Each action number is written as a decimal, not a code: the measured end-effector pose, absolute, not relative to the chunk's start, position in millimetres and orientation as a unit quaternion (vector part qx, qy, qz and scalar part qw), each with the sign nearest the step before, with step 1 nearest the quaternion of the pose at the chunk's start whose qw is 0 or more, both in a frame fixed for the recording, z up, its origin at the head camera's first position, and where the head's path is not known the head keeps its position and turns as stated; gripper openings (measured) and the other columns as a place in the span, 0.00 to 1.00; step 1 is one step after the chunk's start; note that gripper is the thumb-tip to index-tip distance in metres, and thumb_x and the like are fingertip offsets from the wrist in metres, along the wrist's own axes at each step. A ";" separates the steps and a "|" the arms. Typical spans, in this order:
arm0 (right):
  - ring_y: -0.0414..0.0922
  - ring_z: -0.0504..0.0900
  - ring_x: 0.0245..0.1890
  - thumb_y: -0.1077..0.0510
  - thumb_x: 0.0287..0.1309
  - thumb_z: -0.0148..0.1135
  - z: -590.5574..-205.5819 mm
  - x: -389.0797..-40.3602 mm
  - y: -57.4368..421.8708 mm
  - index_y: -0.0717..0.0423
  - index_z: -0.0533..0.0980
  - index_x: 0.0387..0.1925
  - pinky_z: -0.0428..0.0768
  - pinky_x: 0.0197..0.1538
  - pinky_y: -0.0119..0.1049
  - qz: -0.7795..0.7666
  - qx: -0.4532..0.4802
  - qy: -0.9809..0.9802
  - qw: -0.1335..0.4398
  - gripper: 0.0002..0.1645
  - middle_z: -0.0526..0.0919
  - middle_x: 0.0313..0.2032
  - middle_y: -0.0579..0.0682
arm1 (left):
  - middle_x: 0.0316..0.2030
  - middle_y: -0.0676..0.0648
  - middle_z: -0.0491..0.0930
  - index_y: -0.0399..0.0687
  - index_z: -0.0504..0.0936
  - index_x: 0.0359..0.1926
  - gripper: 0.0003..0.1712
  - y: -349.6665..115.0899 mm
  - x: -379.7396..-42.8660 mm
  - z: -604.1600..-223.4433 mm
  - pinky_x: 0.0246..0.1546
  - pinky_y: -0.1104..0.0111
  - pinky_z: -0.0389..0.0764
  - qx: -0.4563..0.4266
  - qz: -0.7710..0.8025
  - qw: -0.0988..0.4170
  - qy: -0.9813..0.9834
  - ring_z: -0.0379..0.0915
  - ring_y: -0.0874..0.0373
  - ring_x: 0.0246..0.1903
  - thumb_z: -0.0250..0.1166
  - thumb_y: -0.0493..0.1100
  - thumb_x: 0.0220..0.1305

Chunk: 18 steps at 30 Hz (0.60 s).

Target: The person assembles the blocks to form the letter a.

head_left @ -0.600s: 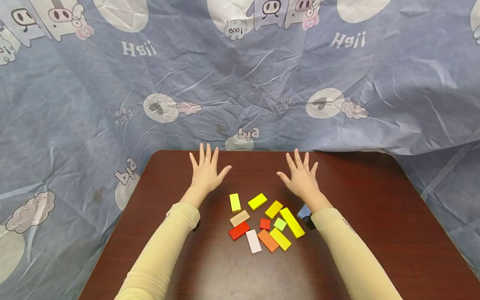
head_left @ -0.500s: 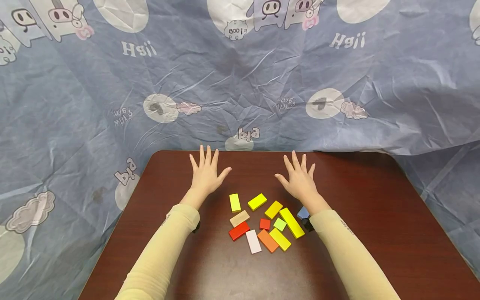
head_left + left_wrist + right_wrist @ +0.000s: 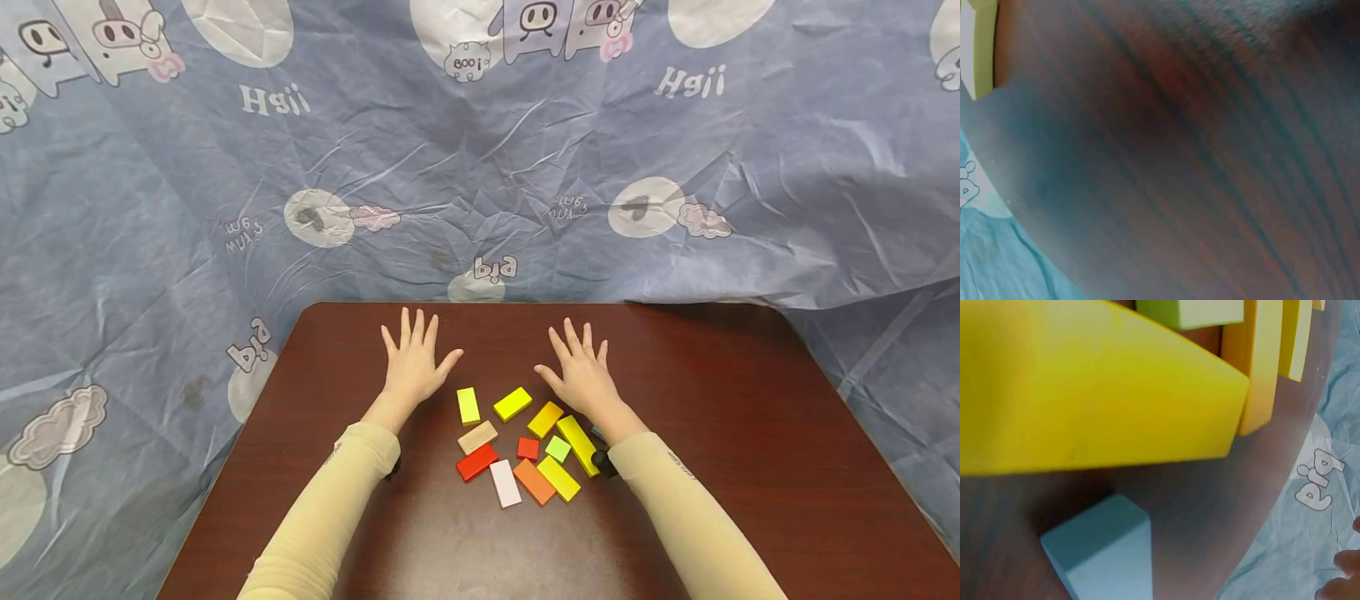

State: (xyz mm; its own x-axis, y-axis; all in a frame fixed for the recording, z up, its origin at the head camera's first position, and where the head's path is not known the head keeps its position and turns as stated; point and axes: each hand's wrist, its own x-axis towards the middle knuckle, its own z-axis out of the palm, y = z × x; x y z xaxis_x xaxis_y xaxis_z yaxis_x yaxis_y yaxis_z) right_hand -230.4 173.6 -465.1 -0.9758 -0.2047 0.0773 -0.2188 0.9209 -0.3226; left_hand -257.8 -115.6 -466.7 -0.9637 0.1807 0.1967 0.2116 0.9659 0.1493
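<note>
My left hand (image 3: 412,362) is spread, palm down, left of the blocks, with nothing in it. Nearest to it lies a lemon-yellow block (image 3: 468,407). My right hand (image 3: 587,377), also spread and holding nothing, hovers behind the long yellow block (image 3: 577,444). Its wrist partly hides a blue block, which the right wrist view shows as a blue block (image 3: 1110,550). Between the arms lie a yellow block (image 3: 513,404), an amber block (image 3: 545,419), a green block (image 3: 558,448), a small red block (image 3: 528,448) and an orange block (image 3: 535,482).
The dark brown table (image 3: 750,467) also carries a wooden block (image 3: 477,437), a red block (image 3: 477,462), a white block (image 3: 506,483) and another yellow block (image 3: 559,478). Behind the table's far edge hangs a blue printed cloth (image 3: 420,150).
Both hands have drawn back toward the person. The right hand has also shifted left, and its wrist now covers most of the blue block. The blocks keep their arrangement.
</note>
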 end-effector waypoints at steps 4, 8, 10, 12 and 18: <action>0.68 0.35 0.76 0.39 0.67 0.56 -470.2 -227.2 171.1 0.55 0.55 0.76 0.39 0.70 0.71 0.165 0.116 -0.979 0.020 0.45 0.45 0.77 0.62 | 0.76 0.37 0.52 0.47 0.57 0.76 0.47 -114.9 -252.9 -472.4 0.69 0.34 0.41 -0.103 -0.084 0.086 -0.987 0.35 0.39 0.77 0.49 0.71 0.68; 0.67 0.37 0.76 0.39 0.67 0.57 -474.5 -223.5 166.8 0.54 0.56 0.75 0.41 0.70 0.71 0.161 0.129 -0.978 0.015 0.44 0.47 0.77 0.62 | 0.75 0.38 0.54 0.47 0.59 0.75 0.45 -111.7 -245.7 -478.1 0.70 0.35 0.43 -0.112 -0.094 0.078 -0.986 0.38 0.40 0.77 0.50 0.70 0.68; 0.67 0.38 0.76 0.40 0.67 0.57 -475.9 -221.0 163.3 0.53 0.57 0.75 0.41 0.70 0.71 0.164 0.137 -0.977 0.010 0.43 0.47 0.77 0.60 | 0.74 0.38 0.56 0.47 0.60 0.74 0.44 -109.2 -241.5 -481.0 0.70 0.37 0.46 -0.115 -0.099 0.076 -0.985 0.41 0.40 0.76 0.51 0.69 0.68; 0.66 0.39 0.76 0.40 0.67 0.58 -477.3 -218.6 159.9 0.53 0.58 0.75 0.43 0.70 0.70 0.166 0.144 -0.975 0.006 0.42 0.48 0.77 0.60 | 0.73 0.39 0.59 0.47 0.62 0.73 0.43 -106.2 -237.7 -484.9 0.71 0.38 0.49 -0.118 -0.099 0.075 -0.985 0.46 0.41 0.76 0.52 0.68 0.68; 0.64 0.40 0.77 0.41 0.65 0.59 -485.8 -213.5 152.4 0.52 0.61 0.73 0.46 0.71 0.69 0.164 0.165 -0.973 -0.001 0.41 0.52 0.77 0.57 | 0.70 0.40 0.65 0.47 0.67 0.70 0.41 -96.8 -227.0 -498.1 0.68 0.42 0.57 -0.126 -0.091 0.084 -0.984 0.55 0.43 0.72 0.55 0.67 0.67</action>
